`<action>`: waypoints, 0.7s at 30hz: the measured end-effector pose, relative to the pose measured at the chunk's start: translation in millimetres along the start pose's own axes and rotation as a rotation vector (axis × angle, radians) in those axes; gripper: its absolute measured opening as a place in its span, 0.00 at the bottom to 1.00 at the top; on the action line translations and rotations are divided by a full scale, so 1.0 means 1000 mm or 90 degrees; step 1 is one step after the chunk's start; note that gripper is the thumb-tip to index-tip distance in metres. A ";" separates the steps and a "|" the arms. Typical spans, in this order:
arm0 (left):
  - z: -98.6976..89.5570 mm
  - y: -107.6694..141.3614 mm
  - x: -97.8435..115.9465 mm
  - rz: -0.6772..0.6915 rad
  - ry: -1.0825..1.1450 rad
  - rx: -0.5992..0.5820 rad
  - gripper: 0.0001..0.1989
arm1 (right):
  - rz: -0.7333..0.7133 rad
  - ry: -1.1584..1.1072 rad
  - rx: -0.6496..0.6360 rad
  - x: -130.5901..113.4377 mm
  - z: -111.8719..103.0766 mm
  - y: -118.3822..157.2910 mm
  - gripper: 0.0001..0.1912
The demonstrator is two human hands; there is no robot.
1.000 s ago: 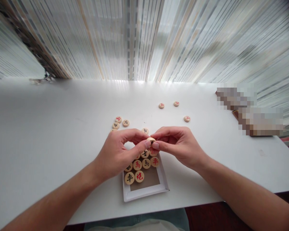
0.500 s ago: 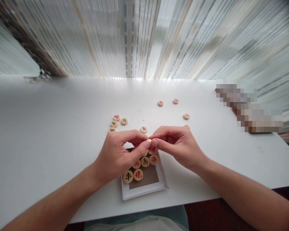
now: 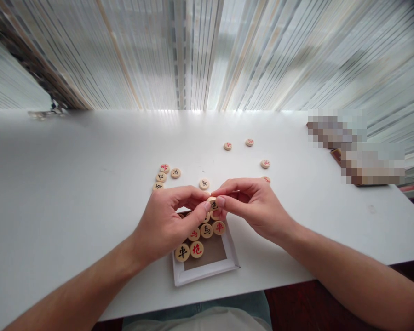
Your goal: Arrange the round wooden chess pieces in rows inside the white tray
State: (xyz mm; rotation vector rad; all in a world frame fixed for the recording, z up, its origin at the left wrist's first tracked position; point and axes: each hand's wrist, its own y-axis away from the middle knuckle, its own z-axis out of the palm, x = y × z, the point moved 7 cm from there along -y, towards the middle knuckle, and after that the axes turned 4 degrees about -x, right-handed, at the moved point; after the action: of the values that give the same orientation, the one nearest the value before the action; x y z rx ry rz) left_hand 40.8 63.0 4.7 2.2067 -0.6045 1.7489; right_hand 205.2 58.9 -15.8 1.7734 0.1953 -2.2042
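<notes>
Between the fingertips of both hands is a round wooden Chinese chess piece [image 3: 213,204] with a black character, tilted so its face shows. My left hand [image 3: 179,212] pinches its left side, my right hand [image 3: 250,202] its right side. Below them lies a shallow white box [image 3: 212,272] with a brown bottom. In it sit several chess pieces, among them a red-marked piece [image 3: 196,249], a black-marked piece [image 3: 182,252], a black horse piece [image 3: 207,230] and a red piece [image 3: 219,227]. My hands hide the box's far part.
Smaller pieces lie on the white table [image 3: 72,193]: a black-marked one [image 3: 204,184] just beyond my hands, a cluster at left with a red-marked piece [image 3: 164,168], and several red ones [image 3: 250,142] farther off. Blurred-out objects [image 3: 372,165] stand at right. A striped curtain [image 3: 152,55] hangs behind.
The held piece has turned in my fingers, so its black character now faces me. Both hands stay above the box. The whole view has shifted slightly.
</notes>
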 end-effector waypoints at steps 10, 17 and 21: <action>0.002 -0.001 -0.010 -0.058 0.154 0.011 0.10 | 0.038 -0.089 -0.001 0.012 -0.006 -0.001 0.15; -0.002 -0.003 -0.009 -0.055 0.189 0.018 0.09 | 0.035 -0.094 0.003 0.009 -0.005 -0.002 0.16; 0.000 -0.003 -0.008 -0.051 0.225 0.013 0.09 | 0.046 -0.115 -0.015 0.010 -0.003 -0.003 0.16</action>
State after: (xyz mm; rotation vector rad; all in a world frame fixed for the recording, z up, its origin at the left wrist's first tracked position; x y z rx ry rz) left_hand 41.0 66.5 -3.0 1.8380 -0.4096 2.0417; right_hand 205.2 60.6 -26.6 1.5344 0.1145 -2.2844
